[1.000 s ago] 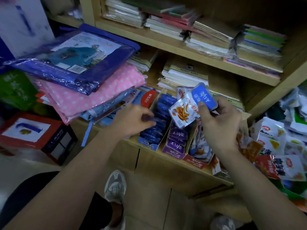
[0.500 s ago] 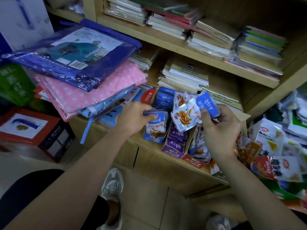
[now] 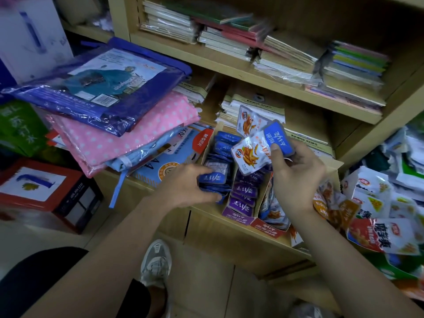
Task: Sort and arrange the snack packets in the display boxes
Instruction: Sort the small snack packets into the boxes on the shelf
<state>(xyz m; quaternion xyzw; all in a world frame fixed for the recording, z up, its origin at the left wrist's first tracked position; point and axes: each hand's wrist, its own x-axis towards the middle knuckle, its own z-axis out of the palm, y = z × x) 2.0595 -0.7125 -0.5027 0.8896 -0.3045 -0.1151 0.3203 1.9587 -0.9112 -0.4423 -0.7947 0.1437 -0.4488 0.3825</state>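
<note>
Head view: the left grip point(image 3: 188, 188) is curled, thumb on top, round a blue packet point(image 3: 212, 179) at the near end of the blue display box point(image 3: 221, 148). The box's row of like packets runs away just beyond the fingertips. To the right of it, a little apart, the right grip point(image 3: 298, 173) pinches a fan of packets point(image 3: 250, 154). Two white ones with orange snacks spread to its left, and a bright-blue packet point(image 3: 276, 138) sits under the thumb at the top. Below this grip stands the purple box point(image 3: 243, 198), and beside the wrist a box of white packets point(image 3: 271, 208). The step in hand looks like seating the blue packet into its row. Next, I judge, the left grip must let go and then draw the bright-blue packet out of the fan. It must do so without loosening the white ones, which seem to belong in the box by the right wrist.
</note>
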